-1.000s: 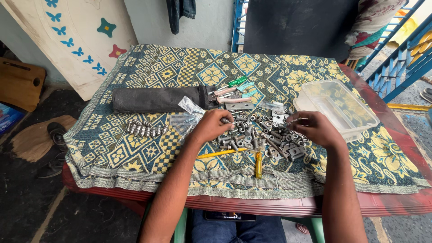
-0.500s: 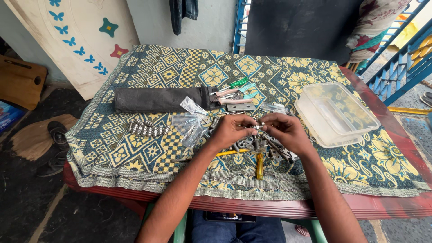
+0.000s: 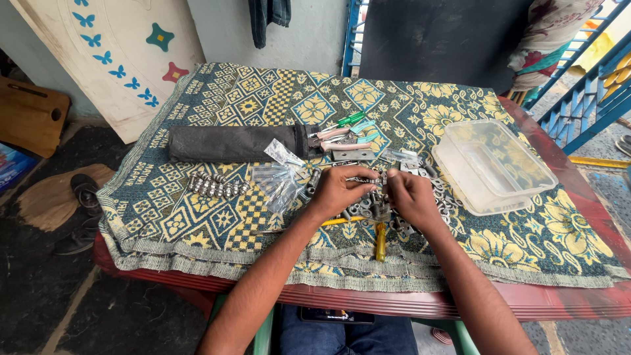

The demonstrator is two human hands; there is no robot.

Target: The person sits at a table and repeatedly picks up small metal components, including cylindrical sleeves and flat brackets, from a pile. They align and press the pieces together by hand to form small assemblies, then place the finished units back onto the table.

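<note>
- Head view, hands: the left hand (image 3: 342,192) and the right hand (image 3: 409,197) meet at the middle of the surface (image 3: 394,302), fingertips turned toward each other. Both are curled and pinching a small metal part (image 3: 380,179) between them; the part is too small to identify, and its long axis appears to run left to right across the gap between the hands.
- Head view, position of the held part: it sits just above the pile of metal fittings (image 3: 378,210), which lies directly under and slightly in front of the palms. Both hands are equally close to it; neither leads.
- Head view, near side: a yellow-handled screwdriver (image 3: 379,240) lies just below the hands, its long axis pointing toward the person, nearer the right hand.
- Head view, left side: clear plastic bags (image 3: 279,181) lie just beside the left hand, and a row of metal bolts (image 3: 213,186) further left, well apart from the hands.
- Head view, far side: a dark rolled pouch (image 3: 236,142) lies crosswise, with pliers and coloured tool handles (image 3: 345,135) at its right end.
- Head view, right side: an empty clear plastic container (image 3: 493,164) stands near the right hand, not touching it.
- Head view, covering: a patterned yellow and blue cloth (image 3: 250,98) covers the surface.
</note>
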